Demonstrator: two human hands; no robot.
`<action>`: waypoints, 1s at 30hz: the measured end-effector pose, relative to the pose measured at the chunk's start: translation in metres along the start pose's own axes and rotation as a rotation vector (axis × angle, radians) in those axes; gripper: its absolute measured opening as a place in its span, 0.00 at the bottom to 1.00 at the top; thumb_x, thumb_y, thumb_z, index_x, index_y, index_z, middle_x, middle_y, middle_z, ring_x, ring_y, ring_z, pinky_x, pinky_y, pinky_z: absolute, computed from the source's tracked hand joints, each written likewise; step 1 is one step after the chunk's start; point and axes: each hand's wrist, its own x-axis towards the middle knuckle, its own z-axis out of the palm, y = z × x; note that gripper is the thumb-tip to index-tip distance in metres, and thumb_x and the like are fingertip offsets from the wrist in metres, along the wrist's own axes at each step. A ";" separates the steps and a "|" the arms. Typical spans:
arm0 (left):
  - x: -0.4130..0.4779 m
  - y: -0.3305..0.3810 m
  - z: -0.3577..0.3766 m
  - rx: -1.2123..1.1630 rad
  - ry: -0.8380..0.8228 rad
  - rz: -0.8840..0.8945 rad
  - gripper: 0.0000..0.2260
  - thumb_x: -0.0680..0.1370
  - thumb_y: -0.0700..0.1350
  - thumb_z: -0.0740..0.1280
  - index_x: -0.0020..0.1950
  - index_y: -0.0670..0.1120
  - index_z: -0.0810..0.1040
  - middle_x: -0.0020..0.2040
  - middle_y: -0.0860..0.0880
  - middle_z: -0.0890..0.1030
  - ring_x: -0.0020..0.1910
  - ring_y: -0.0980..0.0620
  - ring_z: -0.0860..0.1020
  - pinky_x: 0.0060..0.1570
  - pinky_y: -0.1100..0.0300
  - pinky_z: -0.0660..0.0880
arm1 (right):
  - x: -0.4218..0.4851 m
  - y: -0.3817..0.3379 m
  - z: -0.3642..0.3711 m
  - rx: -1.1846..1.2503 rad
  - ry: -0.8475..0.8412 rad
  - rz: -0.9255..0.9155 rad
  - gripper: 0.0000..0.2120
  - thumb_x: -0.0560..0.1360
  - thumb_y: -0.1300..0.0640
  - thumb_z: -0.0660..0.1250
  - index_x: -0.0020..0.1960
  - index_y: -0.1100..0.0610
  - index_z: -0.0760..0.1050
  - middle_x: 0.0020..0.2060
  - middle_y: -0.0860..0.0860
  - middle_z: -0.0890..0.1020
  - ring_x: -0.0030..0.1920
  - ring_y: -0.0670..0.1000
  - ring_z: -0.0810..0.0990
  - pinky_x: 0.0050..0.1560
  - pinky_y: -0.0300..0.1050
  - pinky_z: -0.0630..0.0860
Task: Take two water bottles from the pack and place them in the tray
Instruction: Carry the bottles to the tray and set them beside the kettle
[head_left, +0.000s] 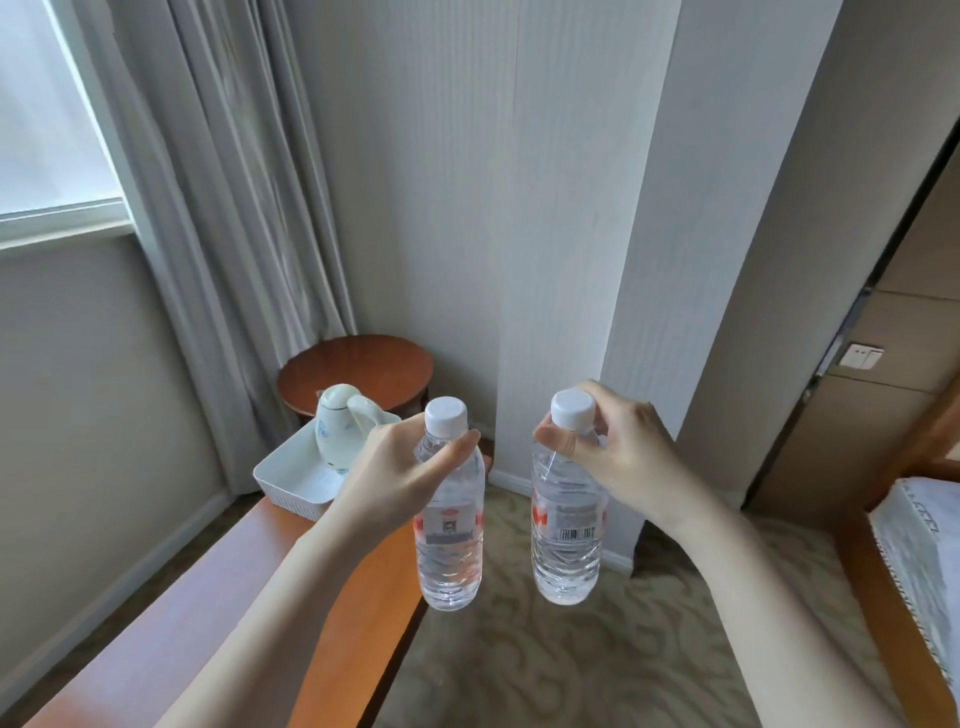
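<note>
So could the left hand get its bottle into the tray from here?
Probably yes. The left hand holds its bottle by the neck, in the air near the tray. Nothing lies between them. The kettle fills the tray's far part, but the near part looks bare.

Two clear white-capped bottles (451, 519) (567, 519) upright in air, white tray (291, 475) beyond

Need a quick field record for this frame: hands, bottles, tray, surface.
left hand: grips left bottle at its neck
right hand: grips right bottle at its neck
bottles: upright, capped, held in the air, apart
tray: white, on wooden counter, holds a white kettle
bottles in tray: none yet
</note>
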 end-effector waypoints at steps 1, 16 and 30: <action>0.013 -0.001 0.004 0.016 0.012 -0.005 0.23 0.71 0.63 0.63 0.34 0.42 0.74 0.28 0.57 0.75 0.28 0.61 0.72 0.32 0.64 0.69 | 0.014 0.007 -0.002 0.002 -0.008 -0.011 0.27 0.64 0.33 0.63 0.45 0.57 0.73 0.39 0.56 0.82 0.38 0.51 0.77 0.36 0.38 0.72; 0.213 -0.111 0.038 0.128 0.171 -0.104 0.26 0.70 0.65 0.60 0.35 0.40 0.74 0.28 0.47 0.74 0.30 0.51 0.73 0.32 0.54 0.70 | 0.248 0.139 0.043 0.074 -0.198 -0.121 0.27 0.66 0.36 0.65 0.46 0.61 0.73 0.41 0.63 0.81 0.43 0.63 0.78 0.45 0.60 0.76; 0.248 -0.186 0.025 0.203 0.336 -0.416 0.23 0.70 0.63 0.63 0.41 0.43 0.79 0.39 0.42 0.81 0.40 0.46 0.78 0.43 0.47 0.75 | 0.373 0.190 0.150 0.224 -0.555 -0.302 0.22 0.67 0.38 0.68 0.44 0.58 0.74 0.40 0.53 0.83 0.42 0.55 0.80 0.45 0.57 0.78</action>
